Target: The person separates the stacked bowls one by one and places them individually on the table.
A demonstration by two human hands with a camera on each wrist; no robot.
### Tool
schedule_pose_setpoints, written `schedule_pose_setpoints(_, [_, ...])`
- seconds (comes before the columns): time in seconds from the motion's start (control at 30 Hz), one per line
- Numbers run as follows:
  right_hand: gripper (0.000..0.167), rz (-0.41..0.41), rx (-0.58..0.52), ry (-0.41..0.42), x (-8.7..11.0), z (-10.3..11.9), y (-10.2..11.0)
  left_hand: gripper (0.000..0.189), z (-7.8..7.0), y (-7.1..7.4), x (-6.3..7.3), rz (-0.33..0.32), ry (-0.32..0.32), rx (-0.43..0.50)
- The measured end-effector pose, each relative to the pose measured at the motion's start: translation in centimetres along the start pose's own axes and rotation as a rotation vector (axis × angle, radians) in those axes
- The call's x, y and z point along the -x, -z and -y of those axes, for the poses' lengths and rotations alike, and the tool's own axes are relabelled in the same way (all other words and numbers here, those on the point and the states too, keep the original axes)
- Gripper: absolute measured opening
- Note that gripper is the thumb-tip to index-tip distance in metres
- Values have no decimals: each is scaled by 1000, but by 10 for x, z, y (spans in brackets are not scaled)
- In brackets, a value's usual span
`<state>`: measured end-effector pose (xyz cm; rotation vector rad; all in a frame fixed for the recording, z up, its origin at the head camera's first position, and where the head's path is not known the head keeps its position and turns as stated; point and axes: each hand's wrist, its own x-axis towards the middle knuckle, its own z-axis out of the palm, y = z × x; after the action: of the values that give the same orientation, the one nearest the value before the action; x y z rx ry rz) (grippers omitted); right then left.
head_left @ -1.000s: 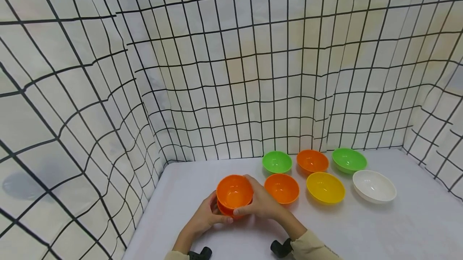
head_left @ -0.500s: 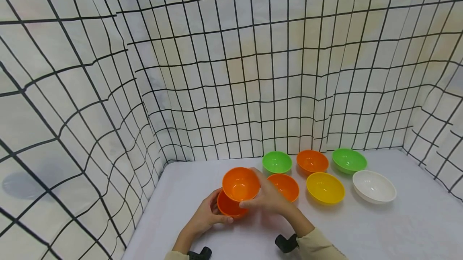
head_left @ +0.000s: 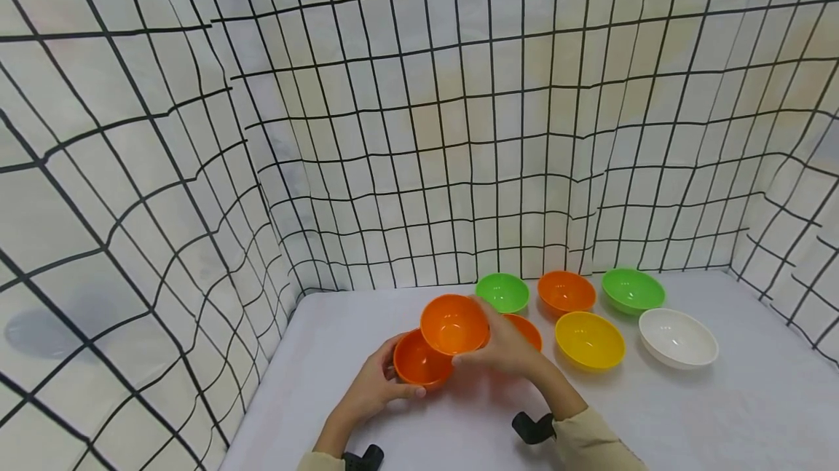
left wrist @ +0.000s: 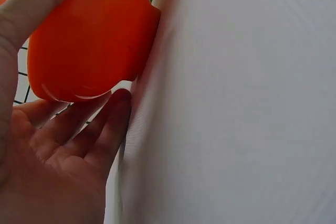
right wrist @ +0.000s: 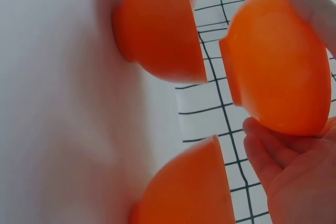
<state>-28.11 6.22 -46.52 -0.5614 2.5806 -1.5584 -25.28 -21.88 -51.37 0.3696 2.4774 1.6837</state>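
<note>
My right hand (head_left: 507, 347) grips an orange bowl (head_left: 454, 324) by its side, thumb and fingers on opposite sides. In the right wrist view this raised bowl (right wrist: 281, 61) hangs clear of the table. Below and left of it, a second orange bowl (head_left: 416, 363) stands upright on the white table, its far right rim hidden by the raised bowl. Around this lower bowl my left hand (head_left: 375, 385) curls, thumb at the near side, fingers at the left. The left wrist view shows that bowl's wall (left wrist: 94, 35) between thumb and fingers.
Behind my right hand a third orange bowl (head_left: 526, 333) is partly hidden. Farther back stand a green bowl (head_left: 502, 292), an orange one (head_left: 566, 292) and another green bowl (head_left: 632, 290). Yellow (head_left: 590, 341) and white (head_left: 678, 338) bowls are to the right. Grid-lined white cloth (head_left: 419, 129) surrounds the table.
My right hand has lifted the upper orange bowl out of the lower one and moved it right and away from me. My left hand stays at the lower bowl.
</note>
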Motion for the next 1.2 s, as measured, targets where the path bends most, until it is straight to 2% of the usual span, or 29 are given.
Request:
schedule_pose_setpoints(0.2, [118,6,23,-8,0,-2,8,99,-5,2,0,-71,42,-158])
schedule_pose_setpoints(0.4, [117,7,52,-16,0,-4,11,102,-5,7,-4,-113,60,-198])
schedule_pose_setpoints(0.7, [120,3,60,-20,-2,-6,8,99,-2,14,-20,-157,84,-166])
schedule_pose_setpoints(1.0, [117,-1,78,15,-3,-10,-1,115,0,14,-41,-232,129,-147])
schedule_pose_setpoints(1.2, [116,-5,117,37,-3,-13,-9,115,2,13,-55,-237,150,-94])
